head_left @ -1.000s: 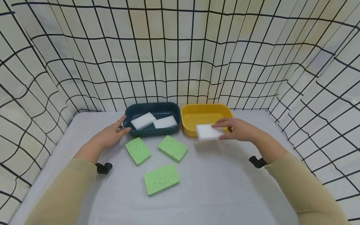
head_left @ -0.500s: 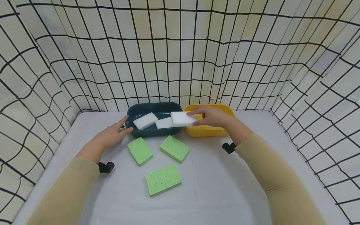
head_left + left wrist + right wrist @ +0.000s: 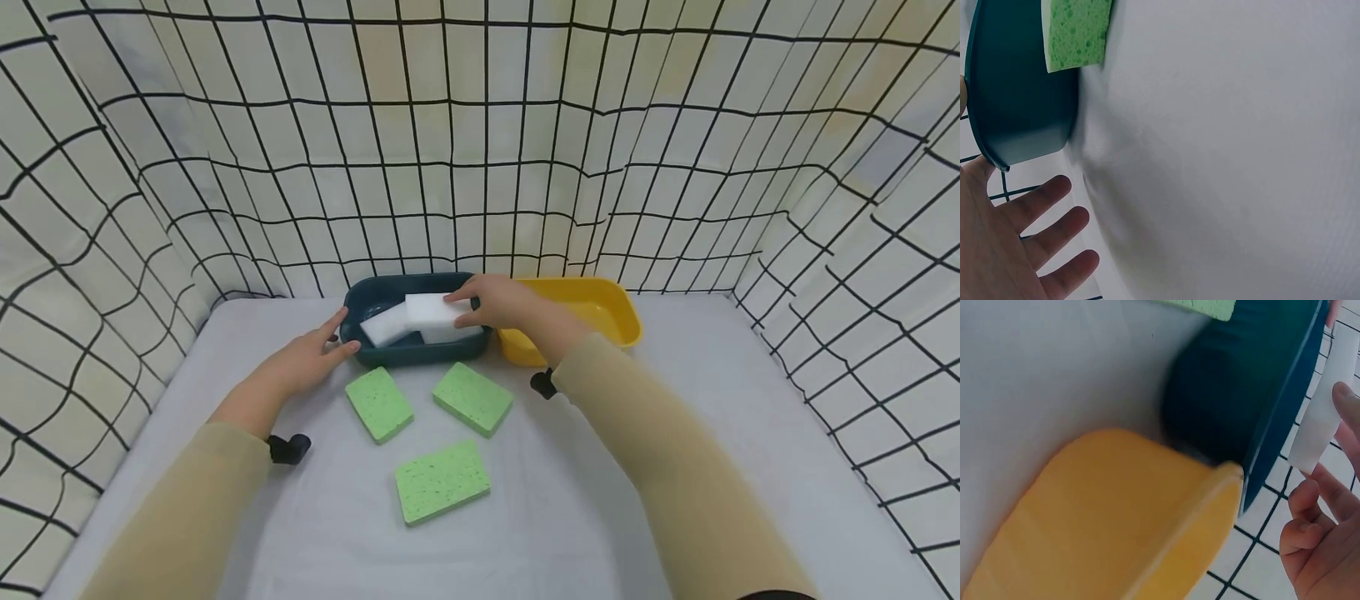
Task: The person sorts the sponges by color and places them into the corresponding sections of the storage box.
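Observation:
My right hand (image 3: 501,302) pinches a white sponge block (image 3: 426,311) between thumb and fingers over the dark teal tub (image 3: 408,356). In the right wrist view, that white sponge block (image 3: 1325,406) is seen edge-on above the tub's rim. Two more white sponge blocks lie inside the tub, one at left (image 3: 385,327), the other partly covered at right (image 3: 450,335). At the tub's left end, my left hand (image 3: 296,362) touches the rim with thumb and index finger spread. Its other fingers (image 3: 1054,237) extend free in the left wrist view.
A yellow tub (image 3: 634,327) stands against the teal one's right side, partly behind my right forearm. Three green sponges lie on the white cloth in front: left (image 3: 380,405), right (image 3: 472,398) and nearest (image 3: 442,482). Black wire grid (image 3: 486,167) encloses the back and sides.
My right hand has carried the white sponge block leftward, from in front of the yellow tub to above the teal tub. My left hand has stayed at the teal tub's left end.

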`<state>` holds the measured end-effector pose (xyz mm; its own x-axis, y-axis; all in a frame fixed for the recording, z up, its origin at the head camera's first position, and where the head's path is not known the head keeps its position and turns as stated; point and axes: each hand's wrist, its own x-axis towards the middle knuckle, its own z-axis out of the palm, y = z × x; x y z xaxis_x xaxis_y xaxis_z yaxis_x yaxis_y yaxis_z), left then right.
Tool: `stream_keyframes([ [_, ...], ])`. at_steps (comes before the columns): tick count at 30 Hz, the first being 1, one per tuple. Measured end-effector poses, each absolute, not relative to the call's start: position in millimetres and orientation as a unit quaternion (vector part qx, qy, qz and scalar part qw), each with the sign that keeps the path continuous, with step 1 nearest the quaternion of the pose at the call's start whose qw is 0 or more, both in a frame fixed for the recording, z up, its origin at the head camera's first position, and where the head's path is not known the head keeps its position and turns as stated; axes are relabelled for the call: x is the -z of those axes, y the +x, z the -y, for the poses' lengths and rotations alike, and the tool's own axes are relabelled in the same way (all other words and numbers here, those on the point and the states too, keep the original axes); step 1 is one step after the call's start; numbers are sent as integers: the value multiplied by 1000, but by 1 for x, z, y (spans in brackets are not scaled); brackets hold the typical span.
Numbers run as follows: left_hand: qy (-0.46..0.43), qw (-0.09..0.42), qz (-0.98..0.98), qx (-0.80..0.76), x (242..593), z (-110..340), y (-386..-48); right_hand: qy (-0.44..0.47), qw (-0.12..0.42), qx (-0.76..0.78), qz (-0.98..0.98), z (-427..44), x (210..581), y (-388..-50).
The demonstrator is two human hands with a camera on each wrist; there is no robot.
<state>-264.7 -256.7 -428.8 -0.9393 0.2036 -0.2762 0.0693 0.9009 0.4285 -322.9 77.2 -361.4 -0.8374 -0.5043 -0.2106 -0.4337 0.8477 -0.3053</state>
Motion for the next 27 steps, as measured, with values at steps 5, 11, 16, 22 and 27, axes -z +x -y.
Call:
stream_keyframes([
  [5, 70, 156, -962, -213, 427, 257, -264, -228, 145, 105, -957, -56, 370, -329],
  [11, 67, 159, -962, -210, 428, 257, -264, -225, 158, 98, -957, -38, 379, -332],
  [16, 65, 158, -963, -208, 429, 257, -264, -235, 157, 77, -956, -30, 382, -331],
  [22, 63, 159, -962, -213, 430, 257, -265, -226, 153, 72, -959, -24, 381, -330],
  [27, 64, 157, -962, -213, 431, 257, -265, -236, 155, 61, -957, -18, 382, -331],
])
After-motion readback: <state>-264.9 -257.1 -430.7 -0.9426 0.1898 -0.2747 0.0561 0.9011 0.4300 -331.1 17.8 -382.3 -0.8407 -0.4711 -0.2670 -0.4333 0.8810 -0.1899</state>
